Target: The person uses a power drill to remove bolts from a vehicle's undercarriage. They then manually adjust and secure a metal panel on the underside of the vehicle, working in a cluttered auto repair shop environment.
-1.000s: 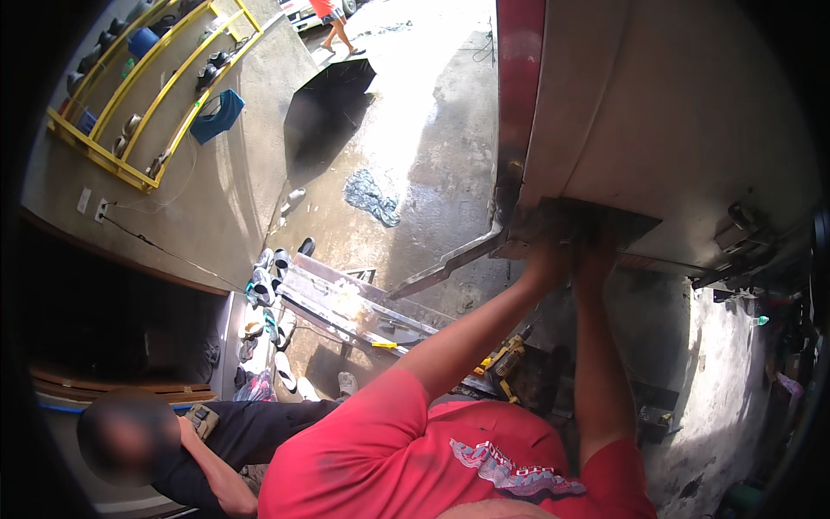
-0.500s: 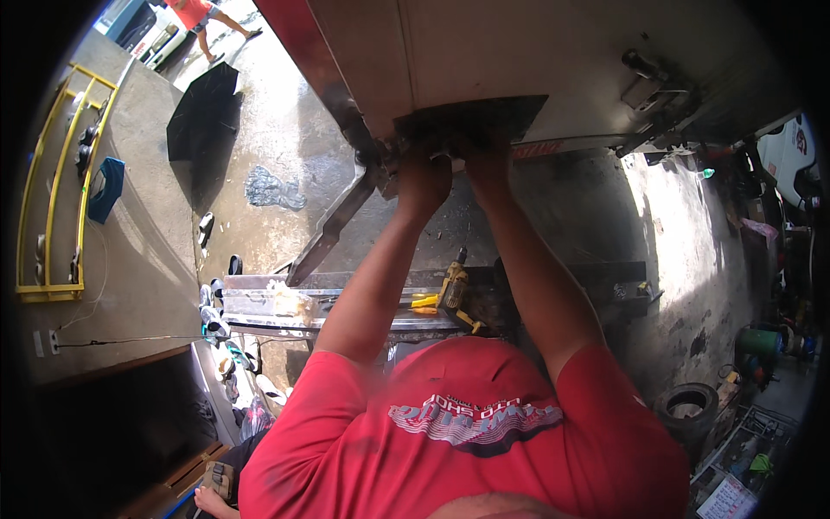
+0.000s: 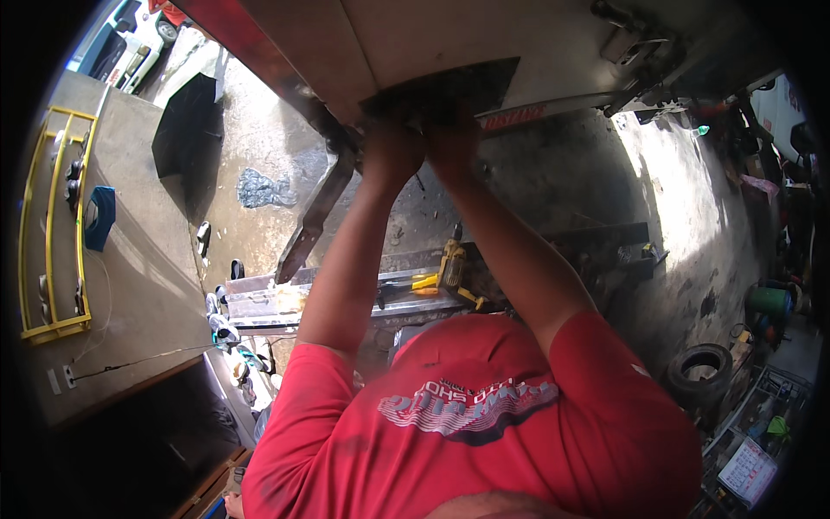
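Both my arms reach up from my red shirt to a beige vehicle body panel. My left hand and my right hand sit side by side at the lower edge of a dark metal plate set in that panel. Their fingers are curled against the plate's edge, partly lost in shadow. Just left of my left hand, a dark metal bar hangs down from the panel's red edge.
A yellow power drill lies on a metal bench on the wet concrete floor. A tyre and a green bucket stand at the right, a yellow rack and a black umbrella at the left.
The view has swung so the panel now fills the top. Both hands have stayed at the dark plate. The person seen at the lower left is out of the frame.
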`<state>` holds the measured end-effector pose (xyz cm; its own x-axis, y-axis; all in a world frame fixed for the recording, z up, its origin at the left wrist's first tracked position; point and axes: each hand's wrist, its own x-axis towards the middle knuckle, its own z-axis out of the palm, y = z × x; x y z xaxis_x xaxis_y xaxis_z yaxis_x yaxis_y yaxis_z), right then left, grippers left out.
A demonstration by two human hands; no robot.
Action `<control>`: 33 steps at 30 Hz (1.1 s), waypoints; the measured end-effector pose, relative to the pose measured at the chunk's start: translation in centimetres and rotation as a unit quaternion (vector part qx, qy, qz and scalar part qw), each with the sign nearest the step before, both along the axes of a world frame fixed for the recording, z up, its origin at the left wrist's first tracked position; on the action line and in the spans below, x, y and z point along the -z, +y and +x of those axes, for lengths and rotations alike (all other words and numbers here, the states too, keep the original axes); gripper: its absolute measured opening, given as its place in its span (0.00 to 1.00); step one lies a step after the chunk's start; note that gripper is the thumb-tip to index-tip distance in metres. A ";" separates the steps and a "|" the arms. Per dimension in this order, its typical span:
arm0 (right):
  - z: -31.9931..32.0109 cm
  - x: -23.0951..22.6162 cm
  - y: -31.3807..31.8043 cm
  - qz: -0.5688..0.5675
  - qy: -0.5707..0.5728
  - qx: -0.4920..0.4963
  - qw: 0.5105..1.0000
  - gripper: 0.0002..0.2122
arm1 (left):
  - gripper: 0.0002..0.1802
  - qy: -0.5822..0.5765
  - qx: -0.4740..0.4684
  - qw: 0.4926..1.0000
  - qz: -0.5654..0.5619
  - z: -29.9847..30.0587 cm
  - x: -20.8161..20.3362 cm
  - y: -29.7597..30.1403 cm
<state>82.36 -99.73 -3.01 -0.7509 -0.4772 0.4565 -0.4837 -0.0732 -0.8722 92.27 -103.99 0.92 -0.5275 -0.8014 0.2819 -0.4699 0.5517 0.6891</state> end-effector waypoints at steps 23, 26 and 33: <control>0.3 -0.8 0.2 -0.021 0.065 -0.001 0.998 0.06 | 0.24 -0.149 0.003 0.989 -0.015 -0.4 -4.4 0.9; 0.2 -0.7 0.1 -0.006 0.074 0.009 0.997 0.05 | 0.24 -0.150 0.004 0.989 -0.003 -0.4 -4.1 0.6; 0.3 -0.5 0.2 -0.003 0.063 -0.001 0.998 0.05 | 0.23 -0.131 0.012 0.991 -0.019 -0.5 -3.6 0.2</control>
<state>82.67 -99.57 -2.49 -0.6874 -0.4752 0.5492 -0.5887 -0.0783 -0.8046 91.80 -103.77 4.49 -0.6046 -0.7798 0.1627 -0.6165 0.5874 0.5244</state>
